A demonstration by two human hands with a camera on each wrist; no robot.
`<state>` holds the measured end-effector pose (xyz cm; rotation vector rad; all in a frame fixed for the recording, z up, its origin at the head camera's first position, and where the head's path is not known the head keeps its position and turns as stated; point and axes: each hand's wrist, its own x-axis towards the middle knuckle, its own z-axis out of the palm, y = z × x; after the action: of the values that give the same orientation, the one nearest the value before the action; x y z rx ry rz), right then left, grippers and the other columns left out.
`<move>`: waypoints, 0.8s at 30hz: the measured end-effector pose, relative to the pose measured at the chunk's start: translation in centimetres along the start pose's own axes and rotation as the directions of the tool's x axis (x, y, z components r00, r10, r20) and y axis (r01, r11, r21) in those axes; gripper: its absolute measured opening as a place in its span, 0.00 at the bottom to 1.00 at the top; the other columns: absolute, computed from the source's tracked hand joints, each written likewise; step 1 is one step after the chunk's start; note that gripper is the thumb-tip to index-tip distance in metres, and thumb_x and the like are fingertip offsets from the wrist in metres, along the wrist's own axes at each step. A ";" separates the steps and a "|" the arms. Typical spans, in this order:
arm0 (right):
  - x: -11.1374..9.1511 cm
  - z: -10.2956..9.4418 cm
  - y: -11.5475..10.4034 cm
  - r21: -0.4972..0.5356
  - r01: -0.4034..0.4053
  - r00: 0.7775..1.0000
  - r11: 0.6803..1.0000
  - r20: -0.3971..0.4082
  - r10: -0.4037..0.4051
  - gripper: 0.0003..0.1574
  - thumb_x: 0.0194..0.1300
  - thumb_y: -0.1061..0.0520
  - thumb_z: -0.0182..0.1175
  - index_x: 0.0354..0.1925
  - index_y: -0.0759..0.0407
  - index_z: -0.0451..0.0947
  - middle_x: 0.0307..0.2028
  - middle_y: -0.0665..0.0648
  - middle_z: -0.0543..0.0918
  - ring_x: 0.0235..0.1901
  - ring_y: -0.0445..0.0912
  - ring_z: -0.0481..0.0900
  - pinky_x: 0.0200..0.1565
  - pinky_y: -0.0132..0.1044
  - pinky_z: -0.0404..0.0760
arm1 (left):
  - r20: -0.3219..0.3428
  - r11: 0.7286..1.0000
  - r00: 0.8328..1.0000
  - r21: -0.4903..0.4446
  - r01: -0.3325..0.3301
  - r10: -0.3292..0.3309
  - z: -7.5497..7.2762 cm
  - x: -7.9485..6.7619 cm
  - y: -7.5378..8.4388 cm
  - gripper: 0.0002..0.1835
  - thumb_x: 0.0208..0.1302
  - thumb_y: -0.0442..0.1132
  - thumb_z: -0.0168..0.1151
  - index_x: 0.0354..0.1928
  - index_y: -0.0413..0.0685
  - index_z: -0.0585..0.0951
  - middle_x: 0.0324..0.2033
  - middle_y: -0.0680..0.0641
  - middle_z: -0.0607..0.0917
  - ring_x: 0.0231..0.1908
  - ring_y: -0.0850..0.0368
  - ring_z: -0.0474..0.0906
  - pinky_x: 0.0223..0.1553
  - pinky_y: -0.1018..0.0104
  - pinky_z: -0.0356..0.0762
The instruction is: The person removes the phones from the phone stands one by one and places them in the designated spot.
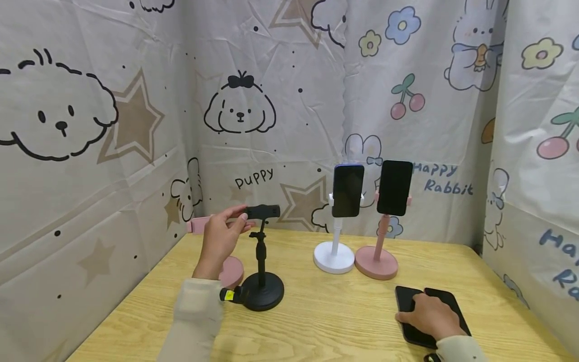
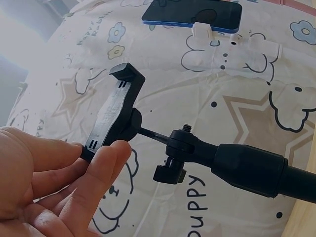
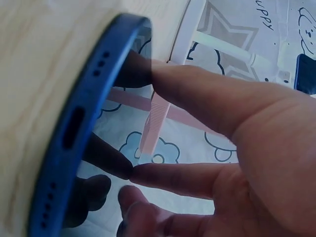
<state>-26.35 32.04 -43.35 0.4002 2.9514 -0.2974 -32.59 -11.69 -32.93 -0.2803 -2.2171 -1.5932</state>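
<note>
My left hand (image 1: pixel 222 235) pinches one end of the clamp on a black phone stand (image 1: pixel 261 256). In the left wrist view the clamp (image 2: pixel 111 116) is tilted and holds no phone, with thumb and fingers around its lower end. A joint with a knob (image 2: pixel 170 170) links it to the pole. On the right, my other hand (image 1: pixel 431 314) reaches over two dark phones lying side by side on the table. Its thumb and fingertips rest on the glossy screen of the left phone (image 1: pixel 416 336), whose blue edge (image 3: pixel 74 123) shows in the right wrist view.
A white stand (image 1: pixel 333 257) and a pink stand (image 1: pixel 376 262) at the back each hold an upright phone. Another pink stand (image 1: pixel 232 271) is partly hidden behind my left arm. The second flat phone (image 1: pixel 445 297) lies on the wooden table (image 1: pixel 316 317). Printed curtains (image 1: pixel 253 151) surround it.
</note>
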 end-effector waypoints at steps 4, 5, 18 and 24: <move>-0.2 -0.2 0.1 0.003 0.017 1.000 1.000 0.004 -0.017 0.58 0.45 0.27 0.69 0.56 0.73 0.73 0.51 0.78 0.75 0.42 0.61 0.78 0.44 0.63 0.75 | -0.004 1.000 1.000 0.003 -0.009 0.009 -0.1 -0.1 0.0 0.19 0.71 0.39 0.56 0.61 0.46 0.76 0.47 0.44 0.83 0.41 0.56 0.85 0.47 0.63 0.80; -0.2 -0.2 0.2 0.004 0.021 1.000 1.000 0.007 -0.021 0.58 0.46 0.28 0.69 0.56 0.73 0.73 0.51 0.78 0.75 0.43 0.61 0.78 0.44 0.63 0.75 | -0.004 1.000 1.000 0.002 -0.010 0.010 -0.1 -0.1 0.0 0.19 0.71 0.40 0.56 0.61 0.46 0.76 0.47 0.44 0.83 0.41 0.56 0.85 0.47 0.63 0.79; -0.6 -0.6 0.5 0.087 0.015 0.998 0.996 0.055 -0.020 0.45 0.55 0.40 0.69 0.55 0.75 0.71 0.17 0.54 0.77 0.18 0.45 0.74 0.25 0.38 0.70 | 0.015 0.999 0.999 0.008 0.036 -0.036 0.0 -0.1 0.4 0.19 0.72 0.44 0.54 0.63 0.52 0.75 0.53 0.46 0.79 0.45 0.55 0.84 0.56 0.52 0.74; -0.4 -0.6 0.9 0.091 0.001 0.998 0.996 0.061 -0.007 0.30 0.57 0.44 0.68 0.39 0.70 0.74 0.17 0.56 0.77 0.19 0.46 0.74 0.26 0.40 0.70 | 0.006 0.999 1.000 0.029 0.030 -0.030 0.0 -0.4 0.8 0.19 0.73 0.44 0.51 0.63 0.52 0.73 0.55 0.45 0.78 0.46 0.54 0.84 0.56 0.50 0.73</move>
<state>-25.77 32.92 -42.84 0.3891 2.8872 -0.4382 -31.95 -11.35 -32.37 -0.2457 -2.2573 -1.5770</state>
